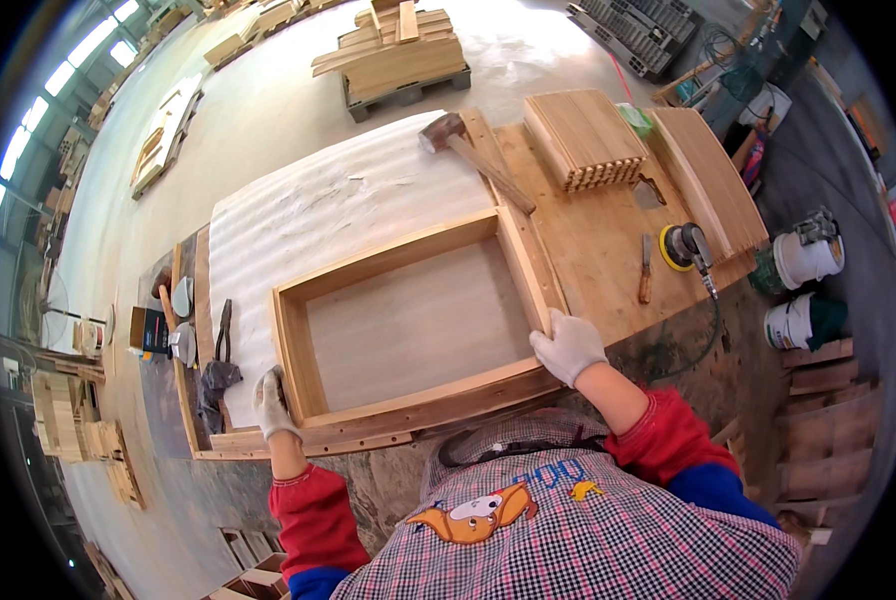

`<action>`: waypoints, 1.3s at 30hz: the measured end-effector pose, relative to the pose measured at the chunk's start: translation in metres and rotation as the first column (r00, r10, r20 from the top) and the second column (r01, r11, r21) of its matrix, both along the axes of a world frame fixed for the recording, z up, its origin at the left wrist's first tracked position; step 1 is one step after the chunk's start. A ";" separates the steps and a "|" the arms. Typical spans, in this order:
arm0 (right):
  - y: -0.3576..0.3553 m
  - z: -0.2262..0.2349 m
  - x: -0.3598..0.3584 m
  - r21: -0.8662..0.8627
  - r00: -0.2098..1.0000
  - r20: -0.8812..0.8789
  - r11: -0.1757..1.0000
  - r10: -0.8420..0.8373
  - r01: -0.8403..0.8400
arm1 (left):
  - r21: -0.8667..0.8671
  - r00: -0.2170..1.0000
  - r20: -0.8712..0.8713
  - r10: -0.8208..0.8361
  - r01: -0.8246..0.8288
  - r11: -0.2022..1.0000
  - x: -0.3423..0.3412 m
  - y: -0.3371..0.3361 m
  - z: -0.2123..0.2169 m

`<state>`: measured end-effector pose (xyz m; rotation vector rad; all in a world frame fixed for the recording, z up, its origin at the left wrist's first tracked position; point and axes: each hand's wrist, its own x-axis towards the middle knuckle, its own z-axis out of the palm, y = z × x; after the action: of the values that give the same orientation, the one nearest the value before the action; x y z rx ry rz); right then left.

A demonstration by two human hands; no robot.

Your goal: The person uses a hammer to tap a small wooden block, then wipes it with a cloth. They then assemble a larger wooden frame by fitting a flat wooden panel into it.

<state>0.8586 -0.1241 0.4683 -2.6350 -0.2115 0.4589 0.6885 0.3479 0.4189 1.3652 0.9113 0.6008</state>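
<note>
A rectangular wooden drawer box [408, 258] with a pale bottom lies at a slant on the bench, open side up. My right hand [570, 348], in a white glove, grips its near right corner, fingers over the right wall. At the near left corner, my gloved left hand [271, 403] is closed against the outside of the left wall. A small dark patch shows by its fingertips; what it is cannot be made out. Beyond the box, a mallet [488, 170] with a wooden handle rests with its head on the white foam sheet [338, 185].
Right of the box are a round sander [682, 246] with a hose, a chisel [646, 270] and stacked wooden boards [583, 135]. Pliers [225, 330] and a dark cloth [216, 385] lie left. A wooden rail [438, 403] runs along the bench's near edge.
</note>
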 end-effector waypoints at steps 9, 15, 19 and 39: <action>-0.010 0.009 -0.012 0.053 0.995 -0.087 0.998 -0.041 0.045 | 0.286 0.944 -0.294 -0.152 0.239 0.928 -0.003 -0.003 -0.009; -0.060 -0.012 -0.004 0.449 0.982 -0.160 0.879 -0.100 0.163 | 0.699 0.808 -0.541 -0.233 0.586 0.410 0.047 -0.129 0.053; -0.097 -0.032 0.005 0.543 0.967 -0.206 0.804 -0.151 0.242 | 0.182 0.246 -0.572 -0.783 0.968 0.171 0.084 -0.222 0.074; -0.094 -0.064 0.041 0.676 0.955 -0.281 0.726 0.092 0.129 | 0.295 0.209 -0.872 -0.443 0.946 -0.135 0.098 -0.291 0.054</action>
<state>0.8993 -0.2180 0.4040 -1.8002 -0.2071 0.6201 0.7863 0.0571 0.4725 2.8045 -0.1873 -0.4839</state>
